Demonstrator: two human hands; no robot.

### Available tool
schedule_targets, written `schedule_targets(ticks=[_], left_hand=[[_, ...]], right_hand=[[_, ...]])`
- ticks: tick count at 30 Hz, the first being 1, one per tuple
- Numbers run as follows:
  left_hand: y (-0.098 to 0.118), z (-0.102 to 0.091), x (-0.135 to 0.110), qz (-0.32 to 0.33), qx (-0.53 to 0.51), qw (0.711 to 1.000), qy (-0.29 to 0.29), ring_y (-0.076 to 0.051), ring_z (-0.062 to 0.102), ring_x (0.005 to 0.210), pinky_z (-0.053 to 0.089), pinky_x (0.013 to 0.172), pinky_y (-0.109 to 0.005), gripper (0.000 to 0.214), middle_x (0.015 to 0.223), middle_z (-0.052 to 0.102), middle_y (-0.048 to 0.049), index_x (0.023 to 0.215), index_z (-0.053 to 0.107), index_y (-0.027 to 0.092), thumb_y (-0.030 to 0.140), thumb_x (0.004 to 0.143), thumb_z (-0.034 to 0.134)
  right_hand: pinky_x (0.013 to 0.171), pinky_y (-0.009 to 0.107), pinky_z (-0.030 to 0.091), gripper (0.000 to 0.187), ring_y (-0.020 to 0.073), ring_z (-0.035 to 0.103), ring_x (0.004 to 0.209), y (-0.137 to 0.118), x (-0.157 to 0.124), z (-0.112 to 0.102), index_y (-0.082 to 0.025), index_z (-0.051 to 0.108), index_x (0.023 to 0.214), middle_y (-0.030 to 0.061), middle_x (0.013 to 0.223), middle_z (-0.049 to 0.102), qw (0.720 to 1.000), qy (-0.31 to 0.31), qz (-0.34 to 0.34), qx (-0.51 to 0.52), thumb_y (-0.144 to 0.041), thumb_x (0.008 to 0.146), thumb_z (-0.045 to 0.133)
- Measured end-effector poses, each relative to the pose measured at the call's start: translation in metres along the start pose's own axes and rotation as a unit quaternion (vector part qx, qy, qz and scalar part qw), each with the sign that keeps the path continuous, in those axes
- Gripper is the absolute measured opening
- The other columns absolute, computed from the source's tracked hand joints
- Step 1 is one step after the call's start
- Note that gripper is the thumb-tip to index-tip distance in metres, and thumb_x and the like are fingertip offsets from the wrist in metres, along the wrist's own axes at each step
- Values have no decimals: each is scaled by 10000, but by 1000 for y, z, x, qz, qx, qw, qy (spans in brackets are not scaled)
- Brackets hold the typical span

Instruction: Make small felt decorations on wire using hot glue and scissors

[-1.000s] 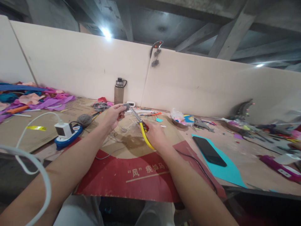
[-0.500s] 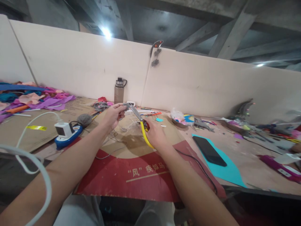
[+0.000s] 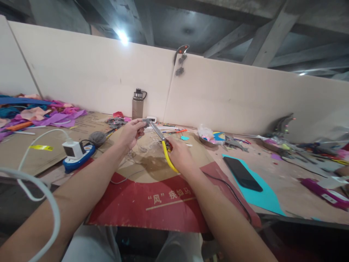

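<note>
My left hand (image 3: 133, 133) pinches a small grey fuzzy piece (image 3: 147, 121) between thumb and fingertips, above the table. My right hand (image 3: 178, 154) is closed round the yellow-handled scissors (image 3: 167, 156). Their blades point up and left, with the tips at the grey piece; whether they touch it is too small to tell. Beneath both hands lies a red and tan cardboard sheet (image 3: 163, 214) with printed characters. Loose grey thread runs over it. A ball of grey yarn (image 3: 97, 138) sits left of my left forearm.
A bottle (image 3: 137, 105) stands by the white partition (image 3: 95, 72). At left are a white charger on a blue power strip (image 3: 79, 162) and coloured scraps (image 3: 40, 112). A phone (image 3: 242, 174) lies on turquoise sheet at right, near a bowl (image 3: 208, 142) and a magenta power strip (image 3: 325, 193).
Hardly anything differs. Both hands keep their hold on the grey piece and the scissors, and the whole view has shifted very slightly.
</note>
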State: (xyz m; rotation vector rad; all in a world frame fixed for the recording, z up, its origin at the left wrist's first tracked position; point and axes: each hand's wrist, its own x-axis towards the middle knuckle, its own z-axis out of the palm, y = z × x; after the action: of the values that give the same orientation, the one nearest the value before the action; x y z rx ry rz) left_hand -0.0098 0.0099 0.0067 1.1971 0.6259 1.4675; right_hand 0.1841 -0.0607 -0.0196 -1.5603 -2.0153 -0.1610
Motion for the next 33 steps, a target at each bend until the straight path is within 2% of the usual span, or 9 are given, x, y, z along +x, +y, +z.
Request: schedule_targets(ticks=[12,20,27,30,33], left_hand=[[2,3,-2,-2,-3,1000,-7,-32,371,468,310,452,-165,160,583,481,43,683,591,137,201,613,720],[0,2,-1,-7,-11,1000,-9,-35,383,476,314,455,-169,174,580,474,47,695,588,135,204,607,722],[-2,0,0,-15,-24,999,-29,-31,395,485,323,461,-164,166,590,485,49,714,604,126,193,620,723],[-2,-1,0,-19,1,1000,-18,-52,482,547,356,484,-172,173,652,564,22,722,606,131,195,609,719],[0,1,-3,-30,28,999,-21,-106,583,642,383,503,-194,192,741,639,-25,765,603,140,219,620,702]], right_hand=[[604,269,334,326,208,621,715,-5,0,-5,-258,601,1133,61,849,706,999,-30,15,-23,-280,851,439],[597,274,339,297,218,613,720,-3,0,0,-248,619,1089,65,828,703,1000,-8,4,-17,-295,853,446],[593,274,353,279,185,580,633,2,3,6,-224,645,1047,50,755,690,998,11,7,63,-300,822,499],[593,266,372,245,160,550,604,6,5,10,-205,658,960,36,716,665,992,35,8,123,-315,826,485],[608,264,390,249,154,549,632,9,7,12,-196,638,973,31,751,659,984,52,3,169,-320,823,482]])
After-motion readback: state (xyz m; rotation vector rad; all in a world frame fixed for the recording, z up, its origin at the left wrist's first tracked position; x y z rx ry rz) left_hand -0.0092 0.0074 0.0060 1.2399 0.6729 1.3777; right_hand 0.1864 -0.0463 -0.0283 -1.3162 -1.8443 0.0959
